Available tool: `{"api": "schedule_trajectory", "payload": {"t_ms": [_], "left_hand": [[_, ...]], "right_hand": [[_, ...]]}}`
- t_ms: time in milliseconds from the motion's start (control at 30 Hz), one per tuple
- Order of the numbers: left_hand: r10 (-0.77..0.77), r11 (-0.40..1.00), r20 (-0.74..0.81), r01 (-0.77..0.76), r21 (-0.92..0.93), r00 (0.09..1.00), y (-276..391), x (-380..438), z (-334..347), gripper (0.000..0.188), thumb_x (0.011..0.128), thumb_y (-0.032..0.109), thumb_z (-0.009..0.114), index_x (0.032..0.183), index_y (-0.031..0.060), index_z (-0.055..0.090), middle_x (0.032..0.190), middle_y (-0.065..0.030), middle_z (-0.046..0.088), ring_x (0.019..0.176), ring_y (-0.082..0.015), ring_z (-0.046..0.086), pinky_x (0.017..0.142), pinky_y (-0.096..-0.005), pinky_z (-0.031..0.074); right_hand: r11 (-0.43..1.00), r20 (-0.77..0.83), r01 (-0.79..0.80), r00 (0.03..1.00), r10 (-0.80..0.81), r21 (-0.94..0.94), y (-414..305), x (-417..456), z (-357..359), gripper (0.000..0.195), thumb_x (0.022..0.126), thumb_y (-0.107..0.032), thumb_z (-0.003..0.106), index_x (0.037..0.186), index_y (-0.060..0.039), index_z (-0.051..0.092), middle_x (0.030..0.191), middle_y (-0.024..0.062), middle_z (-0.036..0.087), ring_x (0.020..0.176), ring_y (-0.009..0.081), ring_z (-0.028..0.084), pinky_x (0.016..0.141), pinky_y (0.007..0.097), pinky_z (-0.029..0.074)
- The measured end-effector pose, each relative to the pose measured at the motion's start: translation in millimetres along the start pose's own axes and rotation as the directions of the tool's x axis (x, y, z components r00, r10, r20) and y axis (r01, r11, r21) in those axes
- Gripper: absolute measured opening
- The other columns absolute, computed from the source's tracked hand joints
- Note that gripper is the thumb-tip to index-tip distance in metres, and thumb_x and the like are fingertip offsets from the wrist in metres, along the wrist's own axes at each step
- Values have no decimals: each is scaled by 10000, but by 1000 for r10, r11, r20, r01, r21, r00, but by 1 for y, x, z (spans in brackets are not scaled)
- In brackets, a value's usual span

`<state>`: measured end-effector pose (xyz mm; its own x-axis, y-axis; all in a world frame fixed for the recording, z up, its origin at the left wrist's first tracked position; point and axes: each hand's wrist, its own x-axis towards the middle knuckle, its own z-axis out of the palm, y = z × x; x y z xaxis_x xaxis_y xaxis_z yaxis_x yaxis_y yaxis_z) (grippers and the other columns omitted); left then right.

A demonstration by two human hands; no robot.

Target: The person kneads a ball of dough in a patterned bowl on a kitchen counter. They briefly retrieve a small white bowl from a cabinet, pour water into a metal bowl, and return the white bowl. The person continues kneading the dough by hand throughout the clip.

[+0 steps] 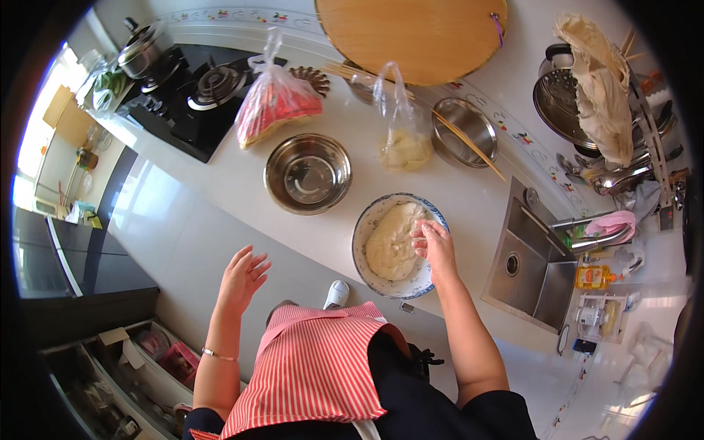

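A slab of pale dough (393, 242) lies in a white bowl with a blue patterned rim (361, 220) near the counter's front edge. Over the bowl's right side is my right hand (433, 242), its fingers bent close together beside the dough; whether they pinch any dough I cannot tell. My left hand (242, 273) is raised in front of the counter, left of the bowl, fingers apart and holding nothing. A steel bowl (308, 174) stands behind and to the left of the dough bowl. Farther back, a tied clear plastic bag (406, 148) holds something pale yellow.
Chopsticks (467, 144) rest across another steel bowl (478, 124). A bag with red contents (278, 104) stands beside the gas stove (187, 110). To the right is a steel sink (528, 264). A round wooden board (412, 38) leans at the back. Drawers (115, 379) stand open at lower left.
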<state>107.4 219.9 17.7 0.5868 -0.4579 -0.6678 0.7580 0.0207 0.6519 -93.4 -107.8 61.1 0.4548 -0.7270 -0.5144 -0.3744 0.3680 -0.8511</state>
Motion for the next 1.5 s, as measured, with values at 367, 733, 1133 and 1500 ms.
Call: {"api": "schedule_trajectory", "payload": {"t_ms": [367, 733, 1133, 1500], "left_hand": [[-194, 979, 151, 181, 99, 969, 40, 108, 85, 334, 968, 283, 450, 1263, 155, 359, 1079, -112, 605, 984, -221, 618, 737, -305, 519], [-286, 943, 257, 224, 247, 923, 53, 150, 74, 262, 932, 134, 415, 1193, 109, 429, 988, -93, 650, 839, -221, 679, 593, -250, 543], [-170, 949, 184, 111, 296, 968, 62, 100, 83, 223, 907, 110, 434, 1130, 107, 436, 977, -92, 649, 788, -210, 688, 535, -248, 520], [-69, 942, 175, 7, 334, 982, 60, 15, 121, 318, 916, 111, 427, 1230, 100, 380, 1003, -107, 643, 804, -220, 690, 532, -237, 529]], "right_hand": [[125, 297, 363, 881, -368, -923, 31, 2, 24, 575, 836, -21, 425, 1403, -62, 335, 1482, 193, 228, 1332, 373, 306, 1063, 480, 298], [228, 184, 187, 982, -32, -956, 34, 2, 43, 657, 781, -28, 452, 1420, -76, 307, 1534, 151, 38, 1409, 349, 88, 1107, 465, 211], [857, -119, -138, 967, 225, 497, 18, 12, 4, 260, 942, -172, 469, 1155, -49, 551, 1096, 71, 618, 962, 159, 604, 823, 295, 461], [442, 281, -352, 934, 220, 825, 24, 32, 28, 519, 973, -454, 293, 1152, -26, 529, 1128, 104, 608, 1067, 224, 559, 862, 337, 450]]}}
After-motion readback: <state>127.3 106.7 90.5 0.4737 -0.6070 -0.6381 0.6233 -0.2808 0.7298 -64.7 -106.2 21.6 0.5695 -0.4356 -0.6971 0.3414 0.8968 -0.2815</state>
